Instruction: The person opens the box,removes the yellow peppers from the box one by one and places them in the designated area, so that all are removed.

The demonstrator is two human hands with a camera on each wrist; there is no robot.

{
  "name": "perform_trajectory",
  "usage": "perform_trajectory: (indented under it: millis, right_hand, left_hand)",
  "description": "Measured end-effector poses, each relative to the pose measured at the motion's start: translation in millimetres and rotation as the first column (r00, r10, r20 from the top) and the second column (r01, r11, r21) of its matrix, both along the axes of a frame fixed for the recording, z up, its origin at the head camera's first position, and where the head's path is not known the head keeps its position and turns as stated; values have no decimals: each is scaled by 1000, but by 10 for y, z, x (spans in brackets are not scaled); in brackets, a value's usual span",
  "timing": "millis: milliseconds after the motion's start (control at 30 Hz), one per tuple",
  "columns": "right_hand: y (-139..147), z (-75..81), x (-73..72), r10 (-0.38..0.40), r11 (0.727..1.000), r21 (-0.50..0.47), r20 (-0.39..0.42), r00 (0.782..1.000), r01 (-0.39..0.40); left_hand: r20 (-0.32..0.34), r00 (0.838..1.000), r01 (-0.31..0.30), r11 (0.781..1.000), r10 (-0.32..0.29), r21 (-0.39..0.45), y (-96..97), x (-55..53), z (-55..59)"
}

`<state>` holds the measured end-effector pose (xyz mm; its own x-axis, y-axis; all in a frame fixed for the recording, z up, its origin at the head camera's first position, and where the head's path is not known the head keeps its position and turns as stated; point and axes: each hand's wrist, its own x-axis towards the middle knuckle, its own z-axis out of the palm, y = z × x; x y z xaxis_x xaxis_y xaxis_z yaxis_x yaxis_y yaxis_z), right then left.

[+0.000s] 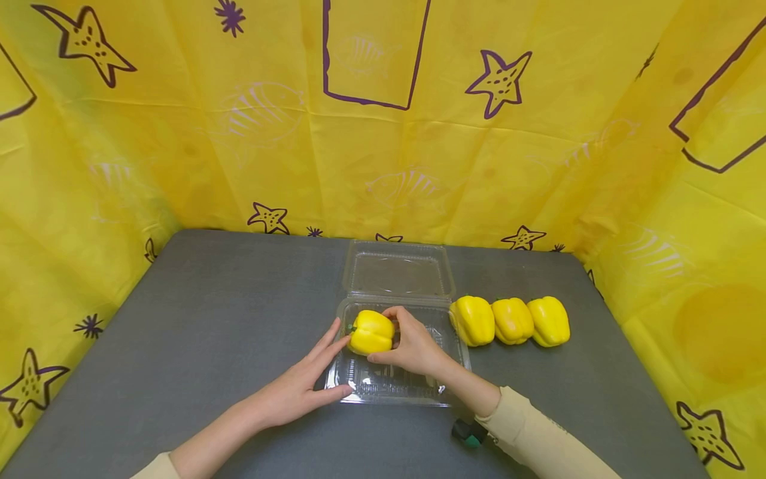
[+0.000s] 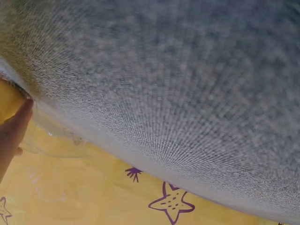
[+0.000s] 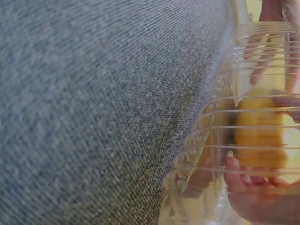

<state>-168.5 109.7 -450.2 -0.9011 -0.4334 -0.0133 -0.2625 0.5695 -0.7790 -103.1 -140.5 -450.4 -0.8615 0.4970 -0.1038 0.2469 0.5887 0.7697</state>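
In the head view, my right hand (image 1: 413,342) grips a yellow bell pepper (image 1: 371,332) from its right side, thumb in front and fingers behind. The pepper lies on its side in the left part of a clear plastic clamshell container (image 1: 407,386), its green stem toward the left. My left hand (image 1: 299,389) has its fingers spread and straight at the container's left edge, with fingertips right by the stem. Through the ribbed clear wall, the right wrist view shows the pepper (image 3: 260,133) and the right fingers against it. Part of the left hand (image 2: 11,133) enters the left wrist view.
The container's lid (image 1: 399,269) lies folded back behind its base. Several more yellow peppers (image 1: 512,320) stand in a row right of the container, the nearest touching its edge. Yellow patterned cloth (image 1: 389,153) hangs behind and beside the grey table (image 1: 197,319).
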Motion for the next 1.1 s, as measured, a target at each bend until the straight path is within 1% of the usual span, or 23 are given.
perform_trajectory:
  millis: [133, 267, 333, 467, 733, 900, 1100]
  right_hand:
    - [18, 5, 7, -8, 1000, 22, -33, 999, 8]
    - [40, 25, 31, -26, 998, 53, -61, 998, 29]
    - [53, 38, 48, -34, 998, 59, -61, 998, 38]
    - [92, 65, 84, -54, 997, 49, -54, 997, 57]
    - [204, 132, 157, -95, 995, -10, -7, 995, 95]
    - [275, 172, 200, -116, 993, -22, -6, 993, 115]
    - [347, 197, 246, -163, 986, -39, 11, 987, 163]
  left_hand:
    - [-16, 1000, -3, 1000, 2, -16, 7, -4, 11]
    - [-64, 998, 10, 999, -12, -35, 14, -6, 18]
    - [-90, 996, 15, 999, -19, -45, 17, -6, 21]
    - [-117, 993, 15, 998, -22, -58, 22, -7, 31]
    - [-155, 988, 14, 997, -26, -77, 15, -14, 51]
    - [-170, 985, 17, 997, -30, -78, 7, -25, 62]
    - [-231, 971, 45, 997, -59, -65, 9, -52, 59]
